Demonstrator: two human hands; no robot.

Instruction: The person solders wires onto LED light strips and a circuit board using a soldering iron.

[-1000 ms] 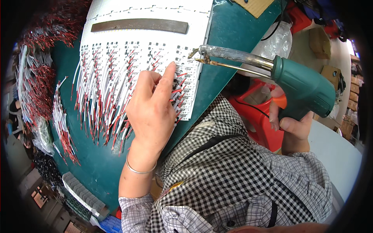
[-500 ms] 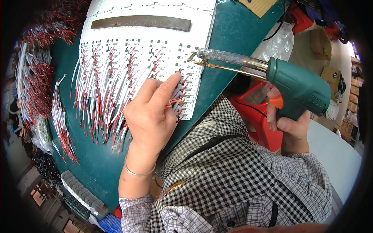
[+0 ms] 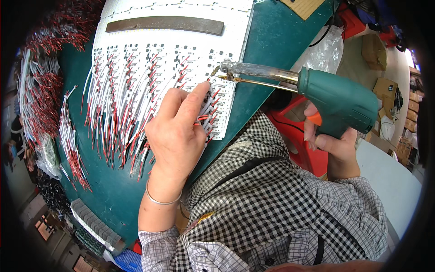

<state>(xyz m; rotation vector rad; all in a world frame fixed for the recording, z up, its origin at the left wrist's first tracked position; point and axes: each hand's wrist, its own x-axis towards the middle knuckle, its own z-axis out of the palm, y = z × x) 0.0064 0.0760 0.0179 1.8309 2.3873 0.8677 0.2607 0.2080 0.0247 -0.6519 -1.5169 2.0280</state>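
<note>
Smooth matt plastic on the soldering gun [image 3: 337,99], scuffed shiny metal along its barrel [image 3: 260,70], dull metal-looking bar [image 3: 165,24], glossy metal bracelet [image 3: 159,201], woven cloth apron [image 3: 258,190]!

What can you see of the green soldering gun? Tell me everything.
The soldering gun has a green, pistol-shaped body that looks like plastic, with an orange trigger. A thick, stained metal tube and a thinner rod stick out front, ending near a dark, bent tip. The right hand grips its handle. It points leftward, its tip over the white board, near the left hand; whether the tip touches, I can't tell.
</note>
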